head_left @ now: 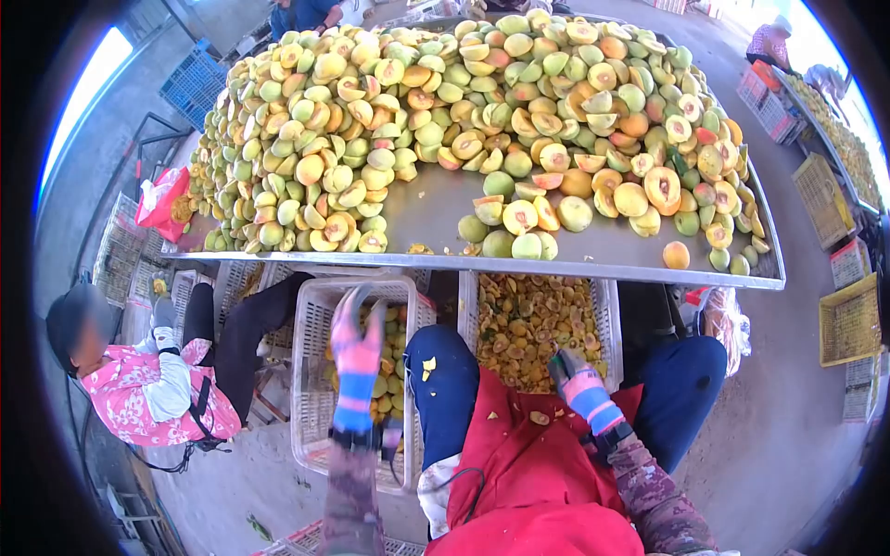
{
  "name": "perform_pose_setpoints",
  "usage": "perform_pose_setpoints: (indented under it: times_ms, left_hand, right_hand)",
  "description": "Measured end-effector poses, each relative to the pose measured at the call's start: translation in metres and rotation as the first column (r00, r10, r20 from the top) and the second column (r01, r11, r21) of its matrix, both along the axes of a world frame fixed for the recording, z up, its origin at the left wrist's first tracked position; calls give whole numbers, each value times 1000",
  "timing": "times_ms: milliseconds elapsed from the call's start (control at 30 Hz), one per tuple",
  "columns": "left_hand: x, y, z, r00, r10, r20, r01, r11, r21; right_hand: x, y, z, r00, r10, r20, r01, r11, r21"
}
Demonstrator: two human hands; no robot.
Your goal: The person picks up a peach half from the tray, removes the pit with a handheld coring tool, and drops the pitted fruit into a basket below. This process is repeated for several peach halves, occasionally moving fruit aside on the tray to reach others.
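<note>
My left hand [358, 345], in a striped pink and blue glove, is over the white basket [306, 389] of whole fruit, left of my knee. Its fingers are spread, with no fruit seen between them. My right hand [573, 375], in a similar glove with dark fingertips, is closed at the near right corner of a second basket [468, 310]; what it holds is too small to make out. That basket holds cut fruit pieces [533, 324]. Ahead, halved and whole fruit [445, 102] is heaped on a metal table [417, 208].
A person [158, 389] in pink patterned clothing sits close at the left. The table's raised metal edge [482, 267] crosses just beyond both baskets. Yellow crates [848, 320] stand at the far right, near another fruit table [834, 130]. A pink bag [162, 204] hangs at the left.
</note>
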State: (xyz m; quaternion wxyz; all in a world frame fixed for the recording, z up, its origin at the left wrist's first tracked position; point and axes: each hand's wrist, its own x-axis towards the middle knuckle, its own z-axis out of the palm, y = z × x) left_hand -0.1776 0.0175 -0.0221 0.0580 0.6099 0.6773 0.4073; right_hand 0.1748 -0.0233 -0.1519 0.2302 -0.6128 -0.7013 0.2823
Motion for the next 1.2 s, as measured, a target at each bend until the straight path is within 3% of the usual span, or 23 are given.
perform_pose_setpoints:
  times_ms: [67, 100, 200, 233, 433, 467, 500, 533, 567, 600, 633, 700, 733, 767, 833, 867, 900, 967, 1000, 1033, 1133, 1167, 1200]
  left_hand:
    - [39, 71, 25, 975, -172, -144, 148, 976, -162]
    - [43, 114, -2, 947, -229, -227, 180, 959, -218]
    - [87, 198, -16, 874, -403, -272, 139, 744, -654]
    - [97, 206, -23, 825, -385, -414, 28, 759, -650]
    - [71, 200, -8, 803, -440, -402, 74, 742, -666]
    - [59, 185, -9, 913, -335, 233, 408, 749, -522]
    - [50, 165, -10, 580, -224, 783, 577, 792, -201]
    - [46, 148, -14, 317, -268, 910, 644, 765, 1]
    - [48, 129, -15, 26, -300, 954, 648, 731, 212]
    - [58, 106, -4, -247, -224, 943, 621, 710, 331]
    - [71, 84, 9, -418, -79, 905, 550, 771, 321]
    - [102, 42, -3, -71, -540, 839, 421, 746, 516]
    - [127, 21, 38, 782, -398, 479, 324, 917, 233]
    - [144, 6, 53, 774, -401, 490, 330, 916, 228]
    - [162, -14, 66, 497, -323, 805, 272, 939, 208]
    - [160, -15, 62, 304, -366, 879, 372, 896, 244]
    - [164, -22, 59, 298, -364, 882, 375, 895, 242]
    - [175, -34, 63, 684, -372, 627, 343, 923, 174]
    - [174, -33, 57, 539, -351, 766, 368, 916, 161]
    - [176, -36, 60, 535, -355, 766, 370, 914, 165]
    - [187, -43, 72, 265, -241, 934, 307, 939, 155]
    - [188, -43, 69, 263, -240, 935, 308, 939, 154]
    - [188, -43, 66, 114, -238, 965, 293, 936, 196]
  right_hand:
    - [-10, -3, 38, 998, -11, -61, 11, 1000, -1]
    - [-11, -7, 46, 992, -28, -120, 27, 1000, -15]
    - [-3, -16, 53, 978, 1, -208, 0, 1000, 2]
    - [2, -20, 60, 976, 3, -218, -10, 999, -32]
    - [16, -40, 73, 919, -31, -393, 15, 999, -46]
    - [15, -36, 78, 899, -34, -437, 31, 999, -14]
    - [13, -35, 87, 875, -38, -483, 47, 999, 6]
    - [12, -33, 98, 855, -64, -515, 24, 996, -84]
    - [8, -31, 86, 842, -48, -538, 38, 999, -29]
    - [3, -26, 97, 911, 115, -396, -29, 976, 217]
    - [-4, -19, 116, 950, 231, -211, -121, 894, 432]
    - [-21, -14, 149, 927, 324, -189, -208, 864, 459]
    - [-29, -15, 164, 886, 302, -352, -174, 920, 352]
    - [-38, -16, 174, 836, 208, -508, -122, 973, 197]
    - [-46, -16, 177, 863, 230, -449, -115, 956, 269]
    - [-47, -15, 181, 868, 223, -444, -111, 958, 265]
    - [-46, -16, 187, 867, 198, -457, -132, 976, 173]
    - [-48, -18, 188, 870, 169, -464, -149, 986, 81]
    - [-50, -17, 182, 883, 149, -445, -87, 984, 156]
    - [-52, -17, 180, 895, 126, -428, -27, 973, 231]
    - [-53, -19, 189, 926, 110, -361, -32, 976, 216]
    - [-52, -20, 190, 937, 109, -331, -43, 979, 201]
    - [-52, -20, 181, 926, 140, -351, -65, 974, 216]
